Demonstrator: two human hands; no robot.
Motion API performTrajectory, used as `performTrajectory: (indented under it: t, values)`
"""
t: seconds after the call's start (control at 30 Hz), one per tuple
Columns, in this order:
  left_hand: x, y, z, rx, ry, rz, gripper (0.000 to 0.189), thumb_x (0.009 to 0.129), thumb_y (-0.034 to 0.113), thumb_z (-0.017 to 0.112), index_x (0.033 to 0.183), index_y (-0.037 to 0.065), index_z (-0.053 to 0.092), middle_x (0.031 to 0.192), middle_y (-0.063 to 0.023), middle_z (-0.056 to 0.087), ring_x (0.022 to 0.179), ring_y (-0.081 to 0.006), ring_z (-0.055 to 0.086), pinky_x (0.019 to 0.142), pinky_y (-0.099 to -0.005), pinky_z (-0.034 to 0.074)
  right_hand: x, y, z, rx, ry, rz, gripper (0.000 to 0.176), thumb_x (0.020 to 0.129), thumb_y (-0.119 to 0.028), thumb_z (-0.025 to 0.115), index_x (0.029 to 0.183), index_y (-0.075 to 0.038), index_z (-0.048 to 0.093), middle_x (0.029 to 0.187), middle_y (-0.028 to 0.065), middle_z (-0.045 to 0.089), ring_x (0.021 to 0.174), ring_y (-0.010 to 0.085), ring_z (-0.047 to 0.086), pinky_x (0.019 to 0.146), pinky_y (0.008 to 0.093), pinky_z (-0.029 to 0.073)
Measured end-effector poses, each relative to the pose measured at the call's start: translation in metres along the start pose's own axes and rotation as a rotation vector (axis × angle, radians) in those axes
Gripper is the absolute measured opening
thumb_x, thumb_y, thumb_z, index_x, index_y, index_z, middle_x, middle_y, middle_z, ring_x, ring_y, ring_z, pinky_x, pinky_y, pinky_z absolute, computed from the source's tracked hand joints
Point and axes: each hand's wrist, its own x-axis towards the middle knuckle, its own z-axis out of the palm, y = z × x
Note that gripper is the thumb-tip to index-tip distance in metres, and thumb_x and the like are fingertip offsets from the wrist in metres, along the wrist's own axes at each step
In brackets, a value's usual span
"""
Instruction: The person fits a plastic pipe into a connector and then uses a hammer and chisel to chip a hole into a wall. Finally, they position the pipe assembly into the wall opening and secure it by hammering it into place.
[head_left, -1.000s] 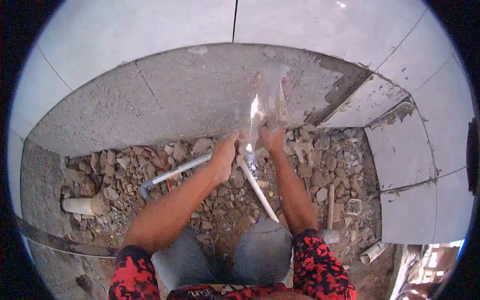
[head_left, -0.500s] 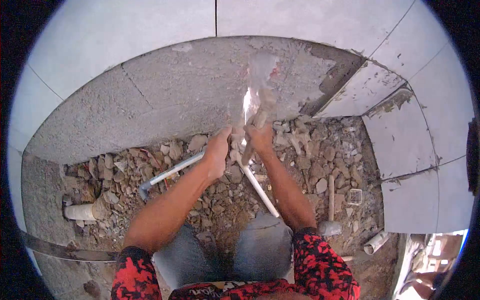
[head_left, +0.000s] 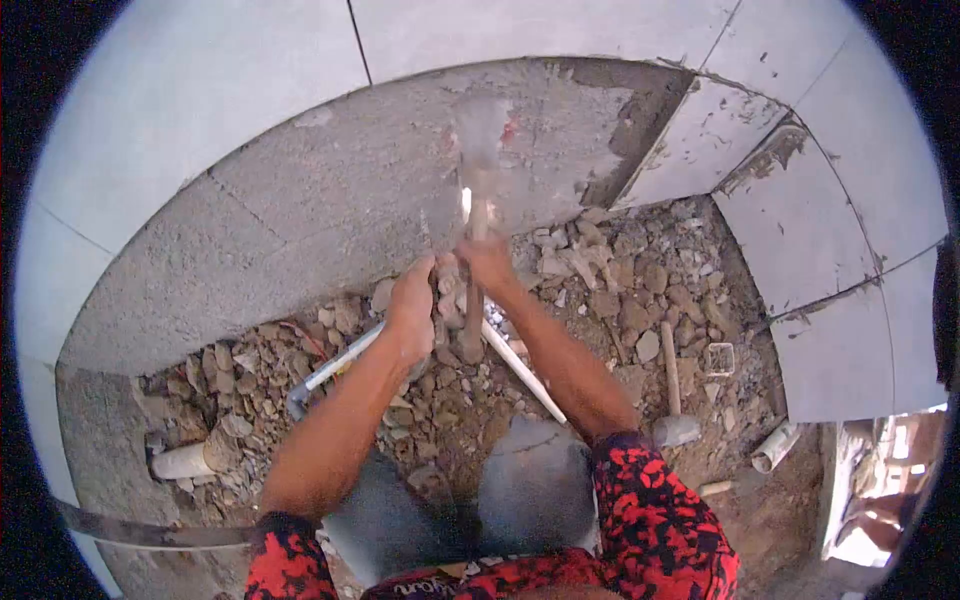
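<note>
My right hand (head_left: 487, 264) is closed around a wooden-handled tool (head_left: 479, 222), held nearly upright before the rough wall (head_left: 330, 170). The tool's far end is lost in a grey blur at the wall. Beside it on the left, my left hand (head_left: 411, 308) has its fingers curled in; what they hold, if anything, I cannot make out. Broken rubble (head_left: 610, 285) lies beneath both hands. A white pipe (head_left: 524, 372) slants out of the rubble below my right hand. Another white pipe (head_left: 345, 360) ends in a grey elbow (head_left: 297, 400) beyond my left forearm.
On the right lie a wooden-handled hammer (head_left: 672, 365), a small square plastic container (head_left: 720, 360) and a short pipe piece (head_left: 775, 448). A wider pipe (head_left: 182, 462) pokes out at left. Large pale tiles (head_left: 800, 235) border the rough wall. My knees (head_left: 535, 480) are close below.
The view has turned and shifted slightly. The tool in my right hand was tilted rightward and now stands nearer to vertical. Both hands remain close together before the wall.
</note>
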Motion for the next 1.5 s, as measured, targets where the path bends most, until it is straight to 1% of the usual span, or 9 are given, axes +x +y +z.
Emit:
performTrajectory:
  t: [0.2,0.3,0.47,0.53,0.9,1.13,1.2,1.43,1.5]
  values:
    - [0.004,-0.007,0.0,0.045,0.042,0.056,0.027,0.088,0.028,0.035,0.084,0.007,0.051,0.056,0.0021,0.044,0.042,-0.0081,0.038,0.036,-0.0211,0.029,0.001,0.006,-0.005,-0.015,0.145,-0.272,0.018,0.064,-0.015,0.053,0.07,0.001,0.052,0.06,0.0136,0.051,0.058,0.0246,0.052,0.058,0.036,0.041]
    - [0.0,-0.002,0.004,0.052,0.055,0.058,0.027,0.087,0.029,0.035,0.082,0.007,0.052,0.056,0.0021,0.045,0.042,-0.0081,0.039,0.036,-0.021,0.029,-0.01,0.007,-0.007,-0.088,-0.076,0.033,0.028,0.064,-0.015,0.06,0.084,0.003,0.053,0.072,0.0166,0.056,0.068,0.0331,0.054,0.064,0.0382,0.043]
    - [-0.002,-0.006,0.002,0.042,0.071,0.058,0.027,0.087,0.029,0.036,0.083,0.007,0.052,0.056,0.0018,0.045,0.042,-0.0081,0.038,0.036,-0.0212,0.03,-0.001,0.01,-0.017,-0.029,0.104,-0.161,0.032,0.064,-0.014,0.057,0.09,0.003,0.051,0.078,0.0186,0.057,0.072,0.0307,0.056,0.065,0.0378,0.043]
    - [0.0,-0.006,0.004,0.042,0.031,0.086,0.027,0.087,0.03,0.036,0.084,0.007,0.052,0.056,0.0018,0.044,0.041,-0.0082,0.038,0.036,-0.0212,0.03,0.028,0.062,-0.011,-0.314,-0.187,-0.107,0.02,0.061,-0.015,0.06,0.074,0.0,0.056,0.067,0.0121,0.055,0.066,0.0215,0.054,0.061,0.0325,0.043]
    - [-0.003,0.002,0.009,0.063,0.101,0.051,0.029,0.086,0.032,0.037,0.087,0.007,0.052,0.055,0.0026,0.043,0.041,-0.009,0.037,0.037,-0.0234,0.03,0.01,0.034,-0.008,-0.157,-0.129,0.118,0.029,0.063,-0.017,0.057,0.084,0.001,0.053,0.077,0.0163,0.056,0.072,0.0308,0.054,0.069,0.0379,0.042]
    - [0.009,-0.009,-0.005,0.01,0.07,0.063,0.028,0.087,0.031,0.037,0.079,0.008,0.051,0.054,0.0009,0.043,0.04,-0.0097,0.037,0.035,-0.0243,0.03,-0.001,0.024,-0.003,-0.185,0.122,-0.144,0.037,0.061,-0.013,0.058,0.094,0.002,0.052,0.077,0.017,0.056,0.074,0.0303,0.055,0.07,0.0379,0.042]
    - [0.005,-0.006,0.001,0.014,0.094,0.033,0.028,0.087,0.031,0.037,0.08,0.008,0.051,0.054,0.0009,0.043,0.039,-0.0096,0.037,0.035,-0.0243,0.029,-0.005,0.025,-0.001,-0.18,-0.225,0.293,0.038,0.062,-0.012,0.058,0.097,0.001,0.052,0.077,0.0173,0.057,0.075,0.0285,0.055,0.07,0.0374,0.042]
    - [0.016,-0.01,-0.013,0.027,0.063,0.117,0.028,0.087,0.031,0.036,0.08,0.008,0.049,0.054,0.0012,0.042,0.037,-0.0094,0.034,0.033,-0.0245,0.028,-0.013,0.024,0.006,0.082,0.109,-0.115,0.018,0.068,-0.013,0.055,0.076,0.002,0.056,0.07,0.0067,0.054,0.07,0.0127,0.052,0.063,0.0315,0.041]
    - [0.019,-0.009,-0.015,-0.005,0.057,0.072,0.028,0.087,0.031,0.036,0.081,0.008,0.05,0.054,0.0008,0.042,0.037,-0.0096,0.034,0.033,-0.0244,0.027,0.001,0.049,0.013,-0.077,0.105,-0.114,0.03,0.066,-0.019,0.059,0.086,0.002,0.053,0.074,0.0158,0.057,0.068,0.0319,0.055,0.063,0.0394,0.042]
